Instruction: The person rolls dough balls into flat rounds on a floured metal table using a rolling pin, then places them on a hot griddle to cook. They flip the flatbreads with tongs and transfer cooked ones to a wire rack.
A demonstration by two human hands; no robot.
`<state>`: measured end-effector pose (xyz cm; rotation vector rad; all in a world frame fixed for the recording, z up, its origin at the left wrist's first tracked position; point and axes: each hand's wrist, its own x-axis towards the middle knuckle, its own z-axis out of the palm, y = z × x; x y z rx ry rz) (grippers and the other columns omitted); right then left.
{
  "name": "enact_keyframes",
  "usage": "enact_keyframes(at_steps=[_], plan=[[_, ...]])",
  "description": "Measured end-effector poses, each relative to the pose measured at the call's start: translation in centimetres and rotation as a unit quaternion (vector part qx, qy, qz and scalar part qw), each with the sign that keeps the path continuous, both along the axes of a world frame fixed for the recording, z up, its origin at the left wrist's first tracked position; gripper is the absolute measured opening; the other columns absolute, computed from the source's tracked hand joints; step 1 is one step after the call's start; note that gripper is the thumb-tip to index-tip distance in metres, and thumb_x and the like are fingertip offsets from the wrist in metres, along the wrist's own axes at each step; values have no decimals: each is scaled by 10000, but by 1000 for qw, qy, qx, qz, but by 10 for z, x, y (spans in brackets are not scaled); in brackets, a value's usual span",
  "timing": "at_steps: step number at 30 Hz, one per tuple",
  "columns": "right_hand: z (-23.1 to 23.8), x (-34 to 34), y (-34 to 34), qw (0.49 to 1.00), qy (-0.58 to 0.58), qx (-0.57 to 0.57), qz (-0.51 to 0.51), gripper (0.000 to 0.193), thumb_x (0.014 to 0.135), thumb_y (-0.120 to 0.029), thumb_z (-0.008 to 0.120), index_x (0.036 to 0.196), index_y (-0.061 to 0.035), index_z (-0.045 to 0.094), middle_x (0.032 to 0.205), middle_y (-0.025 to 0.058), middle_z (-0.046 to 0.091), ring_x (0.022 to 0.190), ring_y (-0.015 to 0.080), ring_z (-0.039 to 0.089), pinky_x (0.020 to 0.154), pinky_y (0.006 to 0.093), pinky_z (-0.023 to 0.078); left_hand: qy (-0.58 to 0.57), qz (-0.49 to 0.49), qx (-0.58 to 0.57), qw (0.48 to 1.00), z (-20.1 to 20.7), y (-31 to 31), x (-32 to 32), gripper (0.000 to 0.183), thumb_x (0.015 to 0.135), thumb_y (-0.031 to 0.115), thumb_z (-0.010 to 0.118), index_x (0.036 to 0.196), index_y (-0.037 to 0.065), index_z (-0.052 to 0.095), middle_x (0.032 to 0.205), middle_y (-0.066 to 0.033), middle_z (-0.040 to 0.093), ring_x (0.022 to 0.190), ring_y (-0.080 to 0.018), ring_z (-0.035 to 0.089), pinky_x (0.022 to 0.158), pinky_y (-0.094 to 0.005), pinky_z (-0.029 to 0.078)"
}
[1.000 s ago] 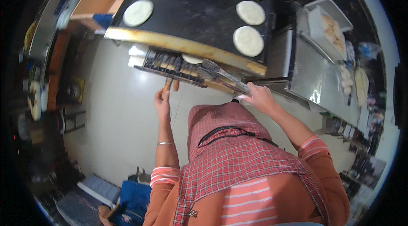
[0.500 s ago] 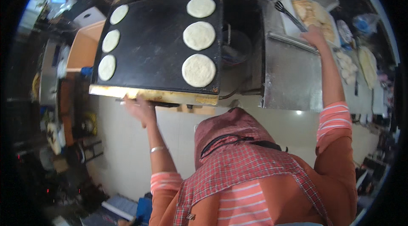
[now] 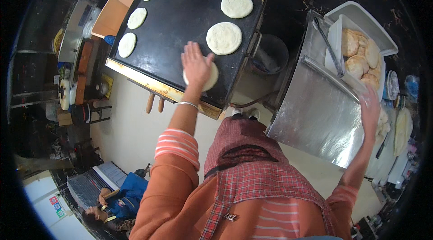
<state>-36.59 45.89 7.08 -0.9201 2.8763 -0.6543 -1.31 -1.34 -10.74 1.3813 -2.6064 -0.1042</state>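
My left hand (image 3: 196,66) is spread flat over a pale dough round (image 3: 212,77) at the near right corner of the black griddle (image 3: 171,28), covering part of it. Two more rounds lie beyond it, a nearer one (image 3: 224,38) and a farther one (image 3: 237,5); several smaller-looking ones (image 3: 127,44) line the left side. My right hand (image 3: 370,107), slightly blurred, has its fingers extended by the near edge of a white tub (image 3: 334,43) of browned flatbreads (image 3: 356,66). A long grey-handled utensil with a dark head (image 3: 328,47) leans along the tub's left side, out of my hand.
The tub stands on a metal worktop (image 3: 311,113) right of the griddle. A dark bucket (image 3: 270,53) sits in the gap between. Wooden handles (image 3: 155,103) jut below the griddle's front. Left stands an orange box (image 3: 115,14). Another person (image 3: 122,199) is at lower left.
My left hand has moved from the griddle's front edge onto the near right dough round. My right hand has let go of the utensil and drawn back toward me. The view has turned.
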Motion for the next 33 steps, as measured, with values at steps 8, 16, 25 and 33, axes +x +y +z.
enact_keyframes(at_steps=[8, 16, 25, 33], plan=[[-2, 39, 116, 995, 12, 37, -92, 368, 918, -96, 611, 1271, 4, 589, 1244, 172, 607, 1072, 253, 605, 931, 356, 471, 126, 36, -12, 991, 27, -77, -42, 708, 917, 441, 594, 1374, -74, 431, 1491, -286, 378, 1428, -411, 293, 1171, -522, 218], [-1, 66, 44, 993, -93, 66, -46, 342, 895, -38, 607, 1235, 2, 614, 1227, 153, 632, 974, 222, 634, 838, 337, 517, 18, -128, -22, 991, -6, -35, -129, 779, 970, 547, 464, 1507, 7, 299, 1589, -168, 288, 1497, -309, 212, 1204, -514, 163], [-17, 103, 48, 972, -183, 83, -122, 338, 880, -71, 639, 1212, -10, 615, 1127, 114, 644, 864, 195, 618, 750, 327, 514, 141, -80, -31, 986, 14, -112, -181, 722, 896, 406, 625, 1436, -18, 402, 1539, -186, 343, 1460, -325, 259, 1197, -515, 152], [1, 114, 38, 963, -219, 126, -93, 299, 905, -104, 639, 1193, -26, 635, 1111, 96, 647, 844, 174, 616, 713, 320, 510, 46, -134, -79, 987, -5, -128, -238, 650, 937, 493, 522, 1372, 12, 475, 1454, -137, 459, 1327, -289, 439, 1088, -509, 317]])
